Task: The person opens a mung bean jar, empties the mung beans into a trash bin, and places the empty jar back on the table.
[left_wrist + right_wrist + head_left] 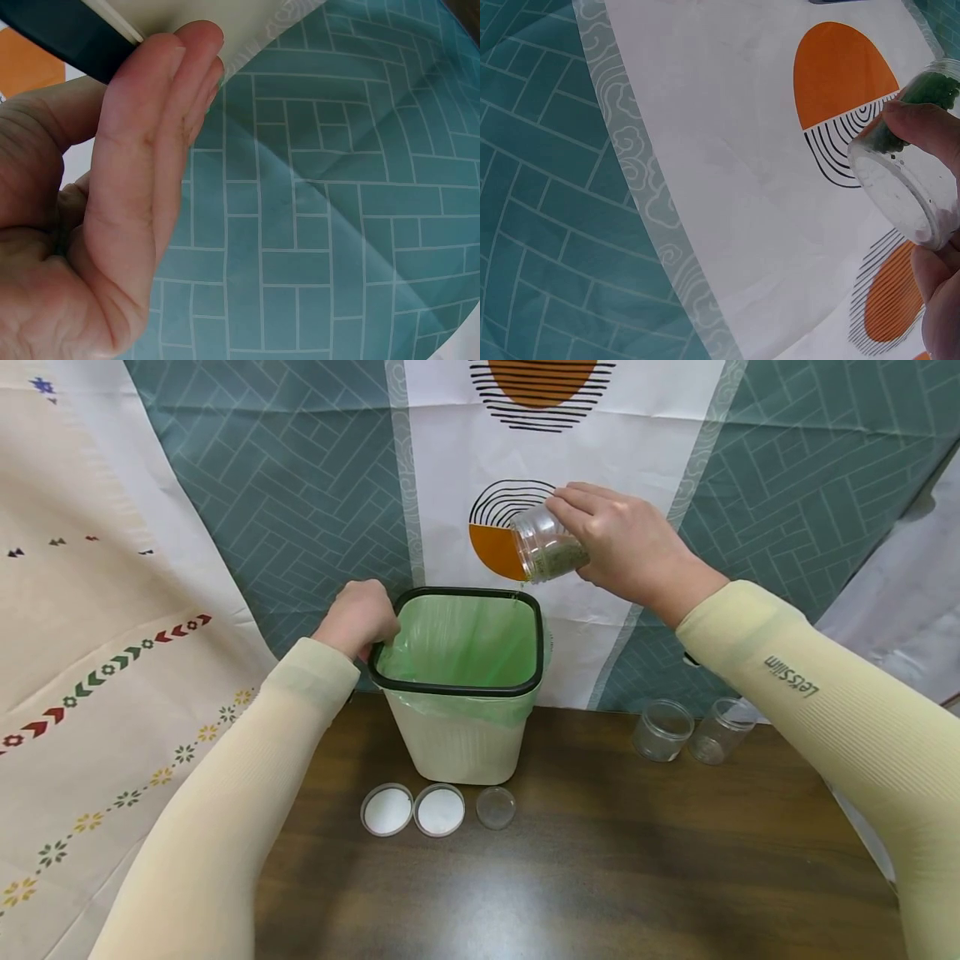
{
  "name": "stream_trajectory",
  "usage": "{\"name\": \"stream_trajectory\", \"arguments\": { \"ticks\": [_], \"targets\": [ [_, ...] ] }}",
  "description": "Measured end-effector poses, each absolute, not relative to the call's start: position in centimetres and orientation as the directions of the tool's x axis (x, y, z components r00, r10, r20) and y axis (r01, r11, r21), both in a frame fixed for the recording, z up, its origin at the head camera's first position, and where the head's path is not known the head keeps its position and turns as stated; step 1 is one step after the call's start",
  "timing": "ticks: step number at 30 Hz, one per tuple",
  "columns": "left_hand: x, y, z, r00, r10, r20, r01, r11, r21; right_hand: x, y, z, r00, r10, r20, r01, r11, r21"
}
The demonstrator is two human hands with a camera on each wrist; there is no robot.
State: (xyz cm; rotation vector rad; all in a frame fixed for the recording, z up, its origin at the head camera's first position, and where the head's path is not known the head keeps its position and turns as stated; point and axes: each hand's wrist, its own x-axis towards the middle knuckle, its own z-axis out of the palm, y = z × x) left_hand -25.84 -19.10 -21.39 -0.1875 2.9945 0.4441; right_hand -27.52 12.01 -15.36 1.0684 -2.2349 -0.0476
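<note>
A clear plastic jar [534,539] is tipped on its side above the trash bin [457,747], its mouth toward the left. My right hand [630,539] grips it near its base. Green granules [931,90] lie along the lower side of the jar, and a few bits fall from its mouth toward the bin. A green bag [472,639] lines the bin and folds out over its sides under the black rim [457,691]. At the left of that rim, my left hand [362,614] holds on; in the left wrist view its thumb and fingers close around the dark edge.
Two clear empty jars [663,731] stand at the back right of the brown table [600,860]. Before the bin lie two lids with white liners [440,812] and one clear lid [496,808]. A patterned cloth [315,468] hangs right behind the bin.
</note>
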Motion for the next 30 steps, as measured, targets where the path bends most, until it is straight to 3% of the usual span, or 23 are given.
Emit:
{"name": "stream_trajectory", "arguments": {
  "ticks": [30],
  "targets": [
    [-26.12,-19.41,-21.41,-0.985,-0.089,-0.150,-0.128,0.951,0.280,-27.49,11.30,-15.08,-0.445,-0.724,0.527,-0.675,0.658,0.335]
  ]
}}
